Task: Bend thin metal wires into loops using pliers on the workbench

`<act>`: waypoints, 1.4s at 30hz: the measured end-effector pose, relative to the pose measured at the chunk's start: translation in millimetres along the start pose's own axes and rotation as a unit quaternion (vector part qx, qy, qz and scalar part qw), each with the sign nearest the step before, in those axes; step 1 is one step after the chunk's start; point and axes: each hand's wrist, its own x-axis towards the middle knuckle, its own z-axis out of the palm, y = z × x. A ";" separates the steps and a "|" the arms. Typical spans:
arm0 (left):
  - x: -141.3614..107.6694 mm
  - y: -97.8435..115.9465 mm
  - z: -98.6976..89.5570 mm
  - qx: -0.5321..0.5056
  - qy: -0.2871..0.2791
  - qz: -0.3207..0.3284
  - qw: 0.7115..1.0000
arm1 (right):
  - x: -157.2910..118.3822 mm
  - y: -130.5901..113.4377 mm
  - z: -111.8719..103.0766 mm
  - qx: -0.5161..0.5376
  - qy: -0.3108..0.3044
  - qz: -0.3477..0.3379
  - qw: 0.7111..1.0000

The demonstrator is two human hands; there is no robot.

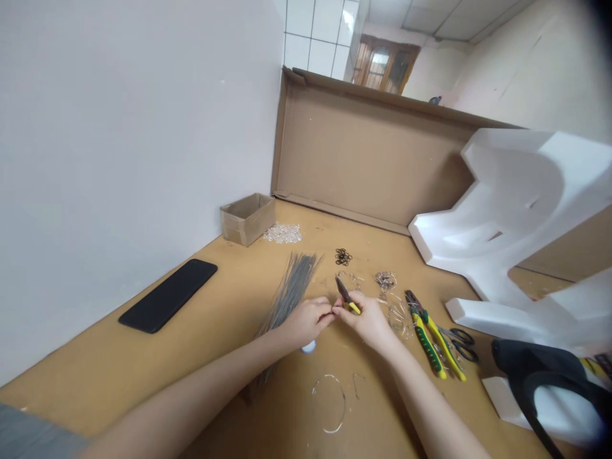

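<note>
My right hand (366, 322) is shut on small pliers (346, 296) with a black nose and yellow handle. My left hand (308, 322) pinches its fingertips close to the pliers' nose, and whatever it holds is too small to make out. A bundle of long grey wires (289, 294) lies beneath and beyond my left hand. Black rubber rings (343, 256) and a heap of metal rings (385, 279) sit just beyond my hands. A thin bent wire loop (329, 403) lies near my forearms.
The tan work surface (201, 357) meets a white wall on the left. A black phone (167, 295), a cardboard box (247, 218), clear beads (282, 233), yellow-green pliers (428, 335), black-handled scissors (463, 345) and large white foam pieces (521, 204) surround my hands.
</note>
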 end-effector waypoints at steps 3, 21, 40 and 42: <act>-1.1 0.7 -1.6 0.004 -0.004 -0.006 1.000 | -0.1 0.8 2.1 0.027 0.007 0.028 0.999; -0.3 -1.2 -5.5 -0.057 -0.034 -0.025 0.998 | 1.7 2.8 1.3 0.087 0.003 0.053 0.995; 8.3 -18.5 -1.7 -0.394 -0.019 -0.211 0.895 | 13.2 39.3 -1.1 0.510 -0.026 0.171 0.842; 10.1 -22.7 -1.9 -0.458 -0.008 -0.246 0.854 | 15.4 52.7 -1.8 0.538 -0.038 0.210 0.815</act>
